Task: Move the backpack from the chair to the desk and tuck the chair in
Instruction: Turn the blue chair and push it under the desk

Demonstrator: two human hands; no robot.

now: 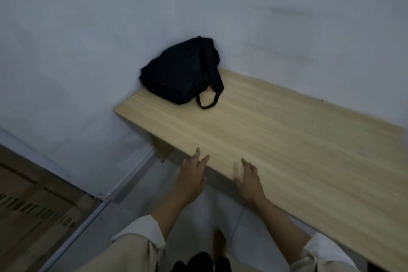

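Both hands are empty with fingers spread loose — nothing gripped. Left hand hangs at the near edge of the desk, fingertips over the edge, palm down; contact with the wood cannot be told because of motion blur. Right hand sits just beside it, over the same near edge, fingers slightly curled and apart, also blurred. Forearms are bare, with pale cuffs and beige sleeves at the bottom of the view. Backpack, dark navy or black, lies on the desk at its far left corner, slumped against the grey wall where two wall faces meet; its carry loop rests flat on the wood and a small orange tag shows near the strap base. Desk top is light wood grain, running from the wall corner toward the lower right, well apart from the hands at the backpack end. Chair is not in view. Floor under the desk is pale tile; a brown cardboard sheet with dark lettering lies at lower left. A bare foot shows below between the arms — blurred.
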